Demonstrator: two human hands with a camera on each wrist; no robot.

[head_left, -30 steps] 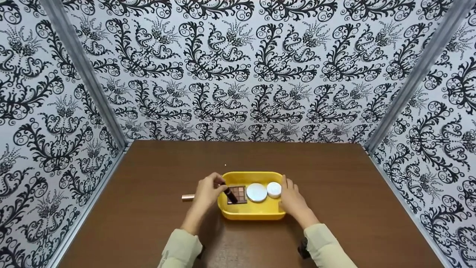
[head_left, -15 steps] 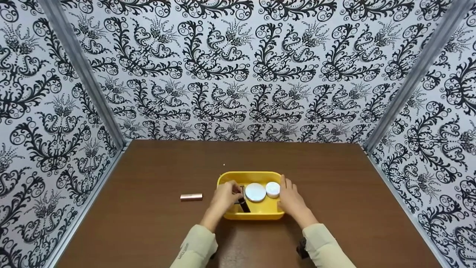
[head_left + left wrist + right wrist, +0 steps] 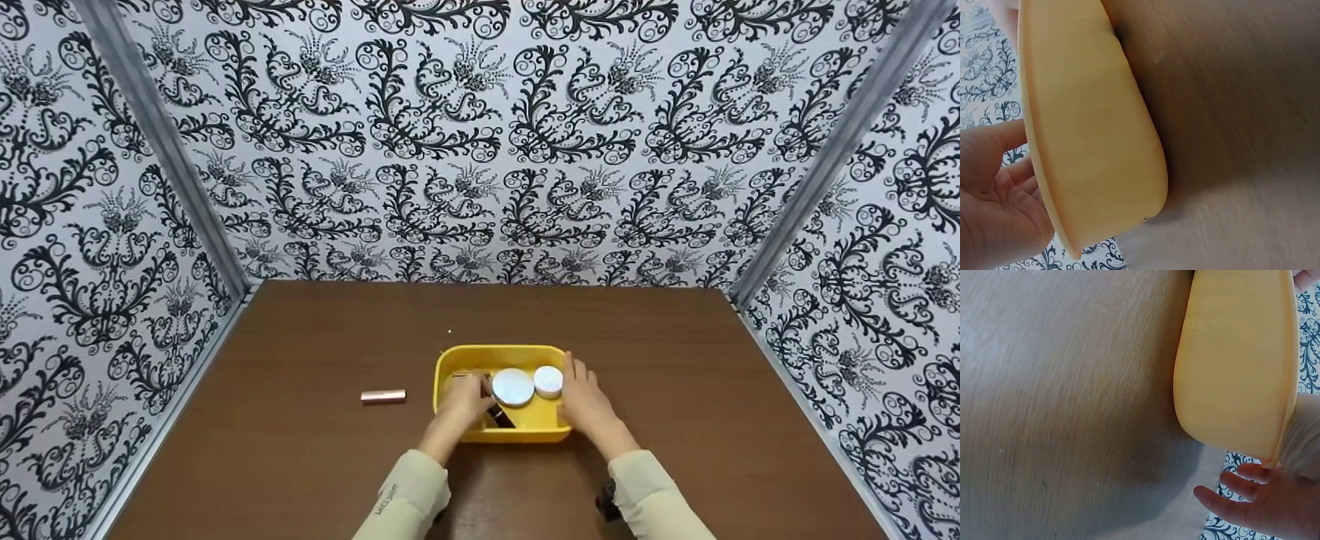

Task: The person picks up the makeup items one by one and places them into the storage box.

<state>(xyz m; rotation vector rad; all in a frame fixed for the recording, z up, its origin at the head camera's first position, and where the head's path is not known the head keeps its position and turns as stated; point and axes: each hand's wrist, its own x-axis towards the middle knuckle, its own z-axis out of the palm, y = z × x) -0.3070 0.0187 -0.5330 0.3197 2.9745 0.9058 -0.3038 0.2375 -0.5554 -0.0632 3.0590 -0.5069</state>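
My left hand [image 3: 463,397] reaches over the left part of a yellow tray [image 3: 517,436], pinching a slim black cosmetic tube [image 3: 501,416] with its fingertips. The tube slants low inside the tray, its upper end hidden by the fingers. Mostly covered by this hand is an eyeshadow palette [image 3: 460,374]. To its right lie a round white compact [image 3: 513,387] and a smaller white jar [image 3: 548,382]. My right hand [image 3: 586,397] grips the tray's right end, thumb side over the rim and fingers [image 3: 1230,509] outside. In the left wrist view the tray wall hides what the left fingertips hold.
A rose-gold tube [image 3: 383,397] lies on the brown table [image 3: 300,465], left of the tray. Walls with black-and-white scroll paper [image 3: 480,150] enclose the back and sides, with grey strips at the corners.
My left hand has carried the black tube from the tray's left rim rightward and down inside it, uncovering the rose-gold tube and covering most of the palette. The right hand keeps its place.
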